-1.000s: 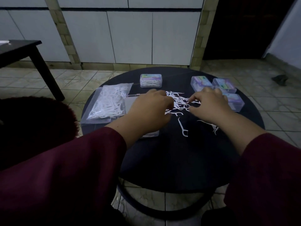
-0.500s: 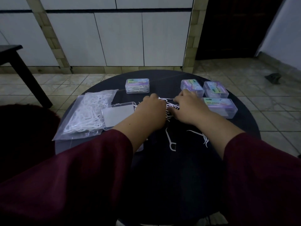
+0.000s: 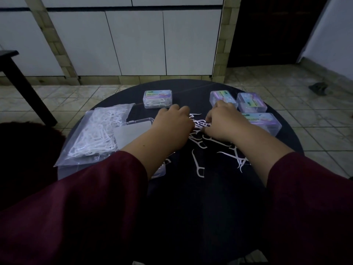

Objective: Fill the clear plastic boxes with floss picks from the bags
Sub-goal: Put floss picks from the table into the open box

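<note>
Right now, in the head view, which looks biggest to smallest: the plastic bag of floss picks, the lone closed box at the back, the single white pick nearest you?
1. Clear plastic bag of white floss picks
2. Lone closed clear plastic box
3. Single white floss pick, clearly smallest though nearest

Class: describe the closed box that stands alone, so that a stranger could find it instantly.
Start at the round dark table and look to its far edge, left of centre. The lone box stands there beyond the left hand; unlike the three boxes clustered at the right, it has no neighbour.
</note>
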